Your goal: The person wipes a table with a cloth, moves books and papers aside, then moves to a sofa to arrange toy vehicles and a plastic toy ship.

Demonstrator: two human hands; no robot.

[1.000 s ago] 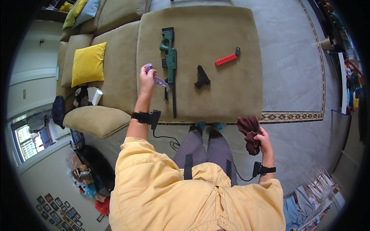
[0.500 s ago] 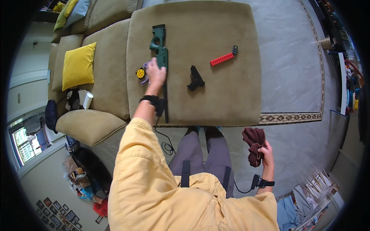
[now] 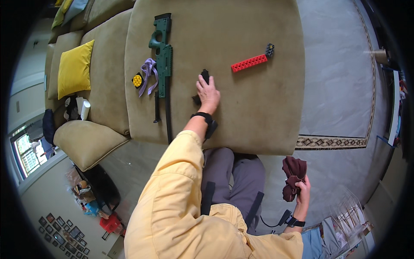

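Note:
My left hand [image 3: 208, 94] reaches over a black pistol [image 3: 205, 75] lying on the tan couch seat. The thumb and fingers are on either side of its upper end. My palm hides most of the rest, though the black grip shows beside the wrist. Off to the right, beyond the seat's near edge, my right hand [image 3: 303, 190] is closed around a bunched maroon cloth [image 3: 294, 173]. A long green rifle [image 3: 164, 64] with a black barrel lies left of the pistol. To the right is a red bar with holes [image 3: 249, 63], a grey knobbed piece [image 3: 270, 50] at its end.
Beside the rifle are a lilac ribbon [image 3: 148, 73] and a small yellow-and-black piece [image 3: 137, 80]. A yellow cushion [image 3: 76, 69] leans on the sofa at the left. A patterned border [image 3: 332, 142] runs along the grey floor on the right.
My left hand has left the rifle and moved right onto the pistol. The ribbon is now uncovered. My right hand still holds the maroon cloth. The view has shifted slightly.

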